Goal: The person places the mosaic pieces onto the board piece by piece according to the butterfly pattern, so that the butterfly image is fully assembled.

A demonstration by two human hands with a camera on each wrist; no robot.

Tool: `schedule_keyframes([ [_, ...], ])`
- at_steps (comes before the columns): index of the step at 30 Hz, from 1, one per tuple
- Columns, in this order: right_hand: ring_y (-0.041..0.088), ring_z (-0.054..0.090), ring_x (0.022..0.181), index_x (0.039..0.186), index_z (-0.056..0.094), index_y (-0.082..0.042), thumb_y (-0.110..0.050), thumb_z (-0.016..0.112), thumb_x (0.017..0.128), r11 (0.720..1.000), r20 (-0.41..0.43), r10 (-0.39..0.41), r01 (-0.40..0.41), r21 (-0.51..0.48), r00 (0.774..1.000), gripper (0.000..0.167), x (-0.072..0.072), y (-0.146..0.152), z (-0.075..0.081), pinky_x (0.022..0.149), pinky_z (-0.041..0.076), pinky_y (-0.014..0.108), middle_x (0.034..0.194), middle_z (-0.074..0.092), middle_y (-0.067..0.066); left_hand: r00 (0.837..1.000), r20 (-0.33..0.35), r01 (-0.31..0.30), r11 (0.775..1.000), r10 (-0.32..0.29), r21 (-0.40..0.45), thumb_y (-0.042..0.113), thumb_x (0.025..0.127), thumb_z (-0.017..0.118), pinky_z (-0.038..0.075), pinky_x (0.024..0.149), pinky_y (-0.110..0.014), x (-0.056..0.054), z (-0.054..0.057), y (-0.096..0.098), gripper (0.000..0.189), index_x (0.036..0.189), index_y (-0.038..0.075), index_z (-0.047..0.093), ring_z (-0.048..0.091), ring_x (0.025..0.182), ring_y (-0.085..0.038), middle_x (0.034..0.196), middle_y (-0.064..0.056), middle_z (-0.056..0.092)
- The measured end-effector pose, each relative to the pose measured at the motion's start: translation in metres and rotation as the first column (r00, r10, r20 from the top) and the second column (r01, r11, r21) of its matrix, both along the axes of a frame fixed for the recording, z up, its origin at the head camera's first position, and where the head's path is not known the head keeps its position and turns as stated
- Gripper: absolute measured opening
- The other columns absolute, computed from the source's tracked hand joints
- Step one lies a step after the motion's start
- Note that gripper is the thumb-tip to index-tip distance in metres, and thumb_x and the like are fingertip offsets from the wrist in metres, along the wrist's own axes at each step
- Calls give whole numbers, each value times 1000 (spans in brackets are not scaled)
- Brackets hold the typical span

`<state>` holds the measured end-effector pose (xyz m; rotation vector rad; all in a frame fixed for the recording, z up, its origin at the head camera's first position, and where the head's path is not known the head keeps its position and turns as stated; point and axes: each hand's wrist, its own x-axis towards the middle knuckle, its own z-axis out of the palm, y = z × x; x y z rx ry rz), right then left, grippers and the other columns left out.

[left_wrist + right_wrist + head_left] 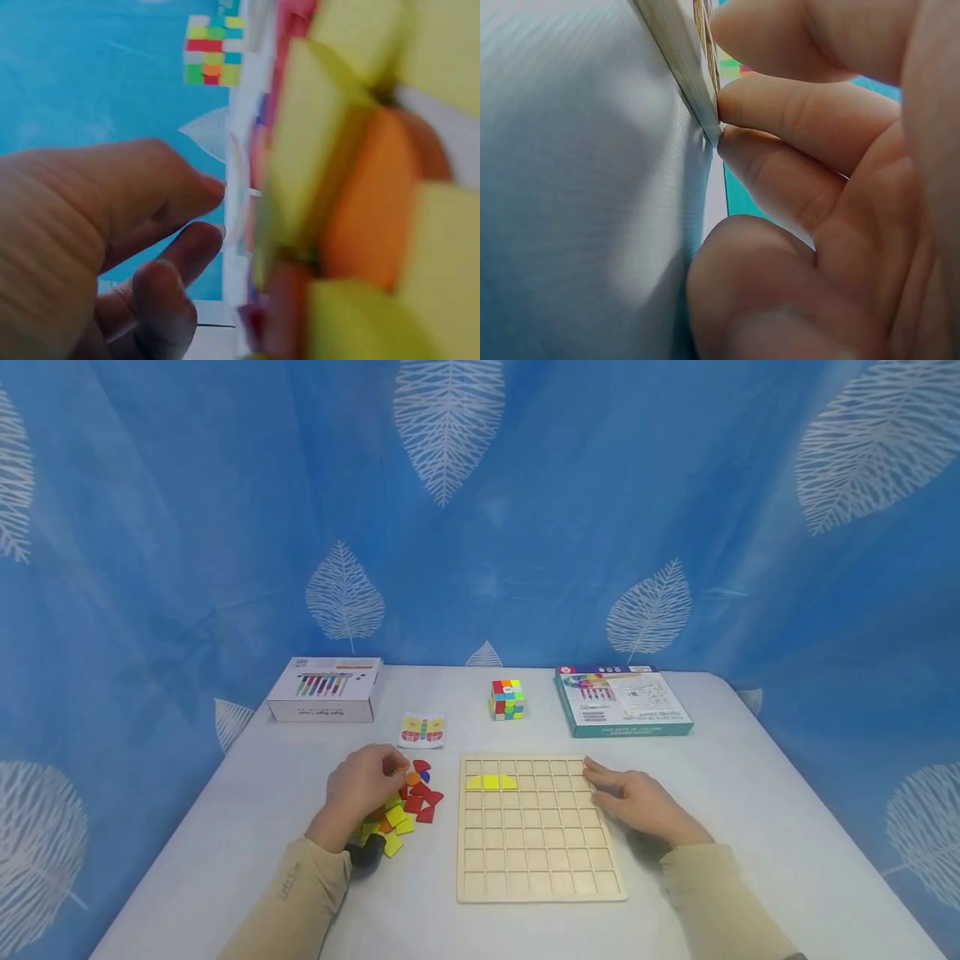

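My left hand (364, 781) hovers at a heap of coloured tiles, its thumb and fingers bent towards each other. In the left wrist view a small gap shows between the fingertips, with no tile visible in it. Yellow squares (395, 816), red tiles (414, 805), an orange round tile (412, 778) and a blue tile (425, 776) lie around it; the hand hides part of the heap. My right hand (637, 802) rests its extended fingers against the right edge of a wooden grid board (534, 837). Three yellow tiles (491, 782) sit side by side near the board's upper left.
Behind the heap lies a picture card (422, 732) with a butterfly pattern. A puzzle cube (507, 700) stands at the back, between a white box (326, 690) on the left and a teal-edged box (623, 702) on the right. A blue leaf-patterned curtain (555, 527) hangs behind the table.
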<state>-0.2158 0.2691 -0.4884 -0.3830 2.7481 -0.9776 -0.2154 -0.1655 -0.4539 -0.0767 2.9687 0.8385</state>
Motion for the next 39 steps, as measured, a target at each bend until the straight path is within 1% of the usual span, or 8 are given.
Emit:
schedule_keyframes([
  [4, 36, 30, 152, 147, 57, -16, -28, 64, 100, 1000, 2, -1, 1, -5, 1000, 49, 0, 0, 0, 120, 26, 60, 161, 41, -5, 1000, 4, 16, 1000, -16, 0, 30, 87, 82, 56, 74, -35, -3, -7, 1, 31, 115, 18, 75, 60, 91, -19, 112, -3, 71],
  [9, 34, 31, 152, 147, 57, -16, -27, 64, 100, 1000, -8, 3, -3, -3, 1000, 49, -1, 1, -1, 120, 27, 59, 161, 42, -5, 999, 1, 37, 999, -37, -34, 32, 86, 84, 54, 71, -33, -6, -11, 4, 28, 111, 21, 77, 59, 91, -19, 116, -3, 70],
  [12, 35, 31, 152, 147, 57, -16, -27, 64, 100, 1000, -8, 8, -8, -8, 1000, 49, -1, 1, 0, 120, 27, 59, 161, 41, -5, 999, -1, 40, 998, -40, -47, 31, 86, 84, 54, 72, -34, -5, -12, 6, 25, 108, 22, 78, 59, 94, -20, 120, -3, 70],
  [17, 35, 32, 151, 147, 57, -15, -27, 64, 100, 1000, -17, 17, -17, -7, 1000, 49, -1, 0, 2, 119, 28, 59, 160, 43, -3, 998, -13, 54, 996, -55, -64, 30, 85, 85, 55, 75, -34, -5, -13, 7, 23, 106, 22, 79, 60, 96, -20, 119, -2, 71],
  [23, 35, 32, 150, 147, 57, -15, -26, 64, 100, 1000, -18, 19, -19, -8, 1000, 49, -1, 0, 0, 119, 30, 60, 160, 43, -4, 999, 10, 46, 996, -46, -78, 29, 85, 85, 51, 64, -28, -4, -13, 6, 23, 107, 23, 80, 59, 90, -19, 119, -4, 72],
  [26, 35, 32, 150, 147, 57, -15, -26, 64, 100, 1000, -15, 14, -14, -15, 1000, 49, -1, 1, 0, 119, 30, 59, 160, 43, -5, 999, 16, 47, 995, -46, -85, 29, 85, 85, 49, 61, -27, -4, -13, 6, 23, 107, 23, 80, 59, 88, -19, 120, -5, 72],
  [31, 35, 32, 150, 147, 57, -15, -25, 64, 100, 1000, -21, 13, -13, -13, 1000, 49, -1, 1, -1, 119, 30, 59, 160, 43, -4, 998, 4, 65, 992, -65, -104, 29, 86, 85, 49, 63, -27, -4, -14, 7, 22, 106, 24, 81, 58, 87, -18, 118, -4, 73],
  [39, 35, 31, 151, 147, 57, -16, -26, 64, 100, 1000, -4, 0, 0, -12, 1000, 48, -1, 1, -1, 119, 29, 59, 160, 42, -5, 993, -38, 99, 979, -107, -177, 30, 86, 85, 48, 65, -29, -4, -15, 8, 22, 106, 23, 81, 57, 82, -16, 113, -2, 75],
])
